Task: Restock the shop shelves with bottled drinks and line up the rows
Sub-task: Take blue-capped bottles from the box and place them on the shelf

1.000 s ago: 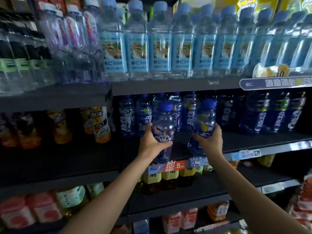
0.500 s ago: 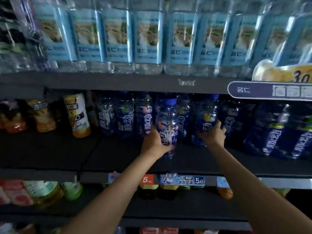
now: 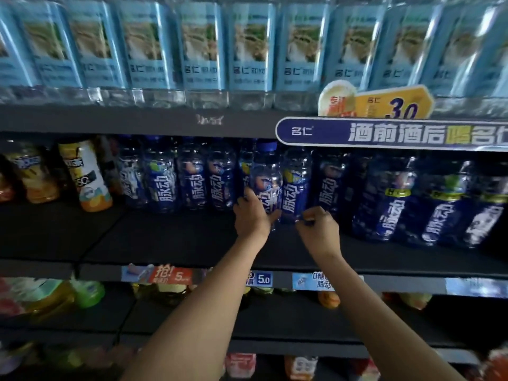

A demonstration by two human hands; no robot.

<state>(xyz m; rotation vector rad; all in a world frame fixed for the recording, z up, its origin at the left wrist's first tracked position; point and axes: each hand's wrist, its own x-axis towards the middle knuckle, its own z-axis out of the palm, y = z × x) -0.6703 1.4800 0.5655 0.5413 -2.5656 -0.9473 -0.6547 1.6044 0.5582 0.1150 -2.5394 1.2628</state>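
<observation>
While the left hand (image 3: 251,215) grips a blue bottle (image 3: 266,185) upright on the middle shelf (image 3: 165,240) to align the row, the right hand (image 3: 319,229), fingers curled, touches the neighbouring bottle (image 3: 295,185); its grip cannot be confirmed.

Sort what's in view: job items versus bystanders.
Job: dark blue bottle gripped by left hand; neighbouring blue bottle by right hand; black shelf.
Bystanders: pale blue water bottles; yellow price tag; orange-and-white juice bottle.
</observation>
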